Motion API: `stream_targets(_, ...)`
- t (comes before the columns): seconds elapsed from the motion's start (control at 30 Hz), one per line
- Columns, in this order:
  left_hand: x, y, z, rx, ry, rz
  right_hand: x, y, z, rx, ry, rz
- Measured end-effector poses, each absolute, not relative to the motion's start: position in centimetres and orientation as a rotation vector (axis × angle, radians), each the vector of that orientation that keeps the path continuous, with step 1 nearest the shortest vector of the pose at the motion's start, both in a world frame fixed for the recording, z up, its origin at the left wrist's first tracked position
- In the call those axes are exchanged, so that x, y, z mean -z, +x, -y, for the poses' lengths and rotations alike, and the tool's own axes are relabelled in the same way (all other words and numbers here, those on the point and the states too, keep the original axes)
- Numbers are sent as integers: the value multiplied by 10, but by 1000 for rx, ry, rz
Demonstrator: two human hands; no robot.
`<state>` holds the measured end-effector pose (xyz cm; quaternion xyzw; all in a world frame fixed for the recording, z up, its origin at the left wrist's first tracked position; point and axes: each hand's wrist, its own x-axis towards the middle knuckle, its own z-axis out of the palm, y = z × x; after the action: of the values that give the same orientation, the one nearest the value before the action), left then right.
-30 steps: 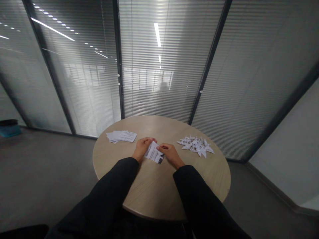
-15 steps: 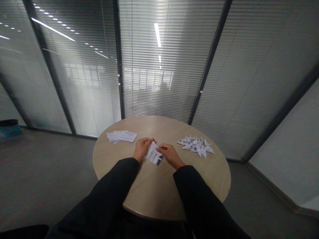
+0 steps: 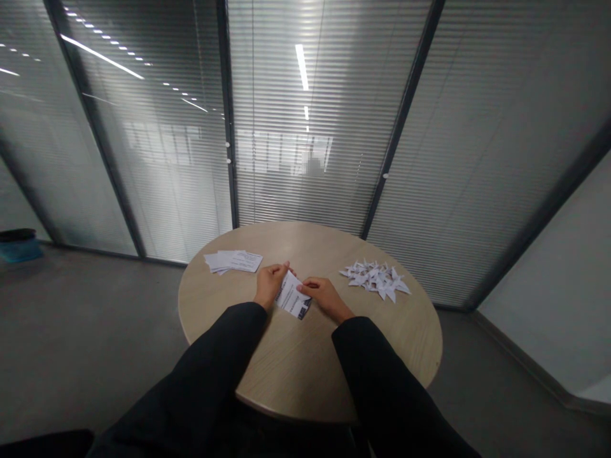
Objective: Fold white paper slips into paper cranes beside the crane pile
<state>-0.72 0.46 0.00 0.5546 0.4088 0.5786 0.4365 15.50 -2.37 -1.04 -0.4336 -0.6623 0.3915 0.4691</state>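
Observation:
A small sheet of printed paper [image 3: 289,298], white with dark text and a dark patch at its lower corner, is held over the middle of the round table [image 3: 296,375]. My left hand [image 3: 271,283] grips its upper left edge, fingers closed. From the right, my right hand [image 3: 325,296] pinches the paper, thumb on top and the other fingers partly hidden behind it. To the left lies a loose stack of printed paper sheets [image 3: 233,260]. A pile of folded white paper shapes [image 3: 376,278], pointed like origami cranes, sits on the right.
Behind the table stands a glass partition with blinds [image 3: 305,197] in dark frames. On the floor at far left is a bin with a blue lining [image 3: 20,248]. A pale wall [image 3: 558,318] rises at the right.
The paper has shifted slightly left and down with my hands. My left hand has moved a little left, away from the right one. The stack and pile look unchanged.

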Motion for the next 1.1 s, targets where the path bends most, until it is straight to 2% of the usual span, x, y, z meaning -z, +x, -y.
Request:
stream_targets(0.83, 3, -11, -12, -1452, 1429, -953, 8, 157, 26, -979, -1133, 1629)
stream_targets(1.1, 2, -9, -12, -1251, 1487, -896, 9, 162, 20, -804, -1155, 1460)
